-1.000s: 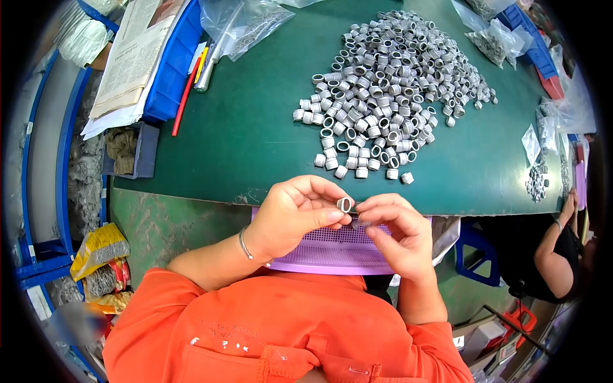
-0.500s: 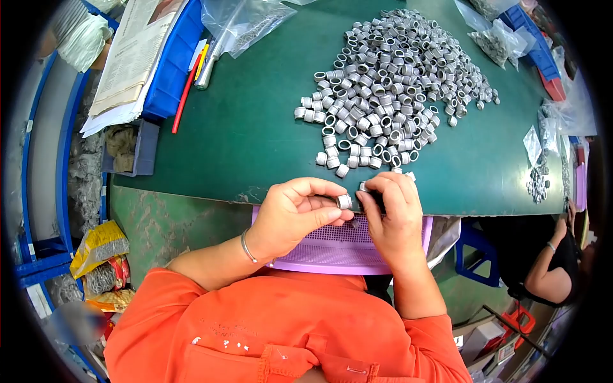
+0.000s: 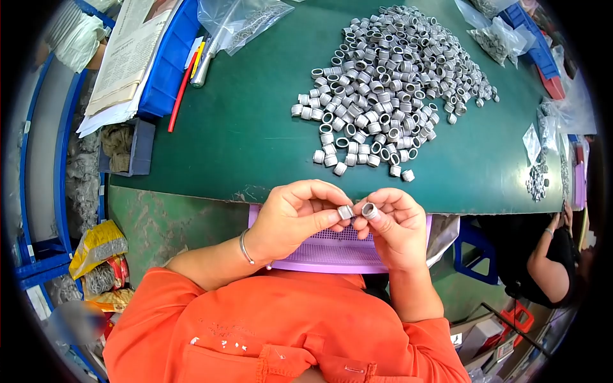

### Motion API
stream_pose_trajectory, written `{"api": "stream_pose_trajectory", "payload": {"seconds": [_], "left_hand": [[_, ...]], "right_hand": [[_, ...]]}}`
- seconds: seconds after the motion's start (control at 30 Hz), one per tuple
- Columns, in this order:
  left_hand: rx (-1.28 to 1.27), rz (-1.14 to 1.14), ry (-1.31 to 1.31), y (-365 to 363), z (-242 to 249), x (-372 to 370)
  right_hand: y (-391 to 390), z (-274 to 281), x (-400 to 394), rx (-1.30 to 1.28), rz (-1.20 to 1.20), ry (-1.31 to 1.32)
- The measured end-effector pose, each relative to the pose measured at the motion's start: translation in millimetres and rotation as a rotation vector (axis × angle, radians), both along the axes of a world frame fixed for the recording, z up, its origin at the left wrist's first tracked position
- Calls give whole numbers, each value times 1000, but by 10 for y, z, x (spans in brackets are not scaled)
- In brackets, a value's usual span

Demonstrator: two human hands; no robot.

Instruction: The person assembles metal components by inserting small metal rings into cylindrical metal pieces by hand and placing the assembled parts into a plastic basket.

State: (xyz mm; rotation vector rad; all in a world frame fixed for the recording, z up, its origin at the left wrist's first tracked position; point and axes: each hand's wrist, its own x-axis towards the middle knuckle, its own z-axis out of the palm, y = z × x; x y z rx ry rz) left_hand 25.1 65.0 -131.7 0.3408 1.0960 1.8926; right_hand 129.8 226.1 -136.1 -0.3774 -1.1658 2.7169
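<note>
Between the thumb and fingers of my left hand [image 3: 300, 214] is a small grey metal ring [image 3: 345, 212], seen from its side. My right hand [image 3: 397, 226] pinches a second metal ring [image 3: 370, 210], its round opening turned up toward me. The two rings are close together over the front edge of the table. Beyond my hands lies a big pile of the same grey metal rings [image 3: 396, 83], with two loose rings [image 3: 407, 175] at its near edge. Below my hands, a purple plastic basket [image 3: 325, 255] is partly hidden by them.
On the green table [image 3: 242, 140], a blue tray [image 3: 167, 60] with papers, a red pen [image 3: 182, 96] and a plastic bag [image 3: 246, 22] lie left. Bagged parts [image 3: 501, 41] sit at the far right. Another person's arm [image 3: 546, 258] is at the right, near a blue stool [image 3: 476, 252].
My right hand has drawn back from the pile's near edge toward me and turned, bringing its ring beside the left one. The left hand has barely moved, still holding its ring.
</note>
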Motion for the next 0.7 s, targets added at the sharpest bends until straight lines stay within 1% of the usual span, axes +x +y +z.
{"api": "stream_pose_trajectory", "payload": {"seconds": [0.13, 0.23, 0.33, 0.4, 0.43, 0.5, 0.53, 0.6, 0.63, 0.67, 0.7], "left_hand": [[69, 11, 27, -12, -25, 8], [-6, 54, -49, -11, 7, 18], [55, 47, -56, -8, 9, 12], [18, 66, -60, 1, 41, 12], [18, 66, -60, -12, 57, -4], [-139, 1, 699, -41, 102, -57], [-200, 9, 779, -33, 133, -51], [-227, 114, 1280, 27, 144, -141], [-226, 120, 1282, 83, 159, -173], [-327, 183, 1370, 162, 183, -197], [-431, 248, 1456, 213, 201, -217]], "right_hand": [[7, -21, -4, -53, 14, 7], [-15, -26, -8, -55, -9, 26], [-33, -18, -3, 5, -30, 98], [-40, 17, 16, 221, -57, 101], [-6, 24, 26, 220, -58, 101], [105, 44, 44, 924, -1, 247], [120, 71, 28, 929, -3, 253], [137, 124, 10, 1422, -234, 116], [175, 59, -40, 1542, -366, 90], [181, 61, -84, 1625, -443, -36], [207, 71, -146, 1705, -439, -87]]}}
